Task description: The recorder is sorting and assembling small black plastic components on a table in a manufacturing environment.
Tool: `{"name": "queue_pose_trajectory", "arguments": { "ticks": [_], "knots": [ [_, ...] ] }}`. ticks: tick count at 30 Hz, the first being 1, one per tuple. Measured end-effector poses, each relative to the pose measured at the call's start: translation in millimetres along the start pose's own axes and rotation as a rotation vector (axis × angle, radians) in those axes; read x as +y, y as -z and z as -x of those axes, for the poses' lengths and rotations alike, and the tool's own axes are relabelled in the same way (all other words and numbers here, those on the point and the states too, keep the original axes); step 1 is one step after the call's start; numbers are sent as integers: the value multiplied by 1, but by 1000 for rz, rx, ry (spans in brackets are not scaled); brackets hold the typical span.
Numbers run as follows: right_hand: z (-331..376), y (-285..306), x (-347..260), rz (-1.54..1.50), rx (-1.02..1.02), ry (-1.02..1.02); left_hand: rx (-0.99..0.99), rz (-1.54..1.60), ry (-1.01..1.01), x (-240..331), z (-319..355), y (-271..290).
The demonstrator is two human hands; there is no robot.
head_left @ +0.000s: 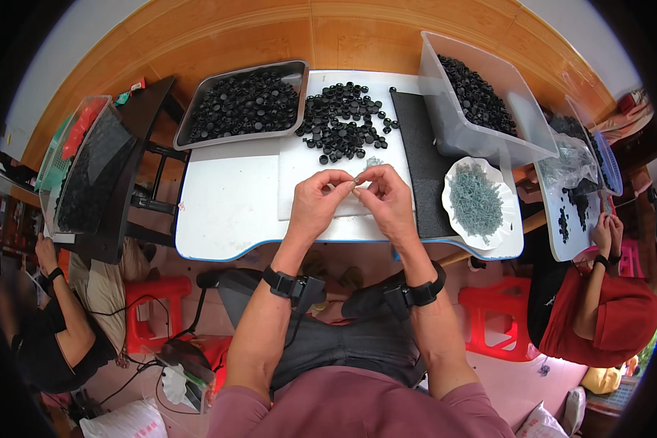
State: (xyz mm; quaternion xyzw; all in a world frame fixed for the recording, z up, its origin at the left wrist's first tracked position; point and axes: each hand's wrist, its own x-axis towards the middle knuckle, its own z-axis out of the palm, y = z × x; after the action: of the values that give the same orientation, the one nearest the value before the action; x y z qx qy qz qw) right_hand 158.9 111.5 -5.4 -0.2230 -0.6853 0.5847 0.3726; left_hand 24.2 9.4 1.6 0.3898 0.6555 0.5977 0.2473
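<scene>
Over the white board (293, 191), my left hand (317, 201) and my right hand (388, 200) meet with thumbs and fingertips pinched together. Between them is something tiny, mostly covered by the fingers, whose kind I cannot make out. Just beyond the fingertips lie a few small clear-grey pieces (374, 161). Farther back, a loose spread of small round black caps (347, 117) covers the board. To the right, a white scalloped dish (496, 241) holds a heap of thin grey-green pins (476, 200).
A metal tray (233, 139) of black parts stands at back left, a translucent bin (482, 142) of them at back right. A black mat (427, 182) lies right of the board. People sit at both sides, the right one in a red top (613, 317), near red stools (496, 314).
</scene>
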Motion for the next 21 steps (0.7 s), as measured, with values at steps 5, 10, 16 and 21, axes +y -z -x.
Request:
{"name": "queue_pose_trajectory", "arguments": {
  "ticks": [5,10,16,21],
  "knots": [
    [-1,0,2,-55,-7,-5,-12,-6,-5,2,1,0],
    [0,0,2,-71,-16,-10,-11,2,-2,2,2,0],
    [0,3,3,-56,-32,-34,-15,-3,-7,2,2,3],
    [1,3,2,-59,0,-92,-7,-18,17,2,1,1]
  ]
}}
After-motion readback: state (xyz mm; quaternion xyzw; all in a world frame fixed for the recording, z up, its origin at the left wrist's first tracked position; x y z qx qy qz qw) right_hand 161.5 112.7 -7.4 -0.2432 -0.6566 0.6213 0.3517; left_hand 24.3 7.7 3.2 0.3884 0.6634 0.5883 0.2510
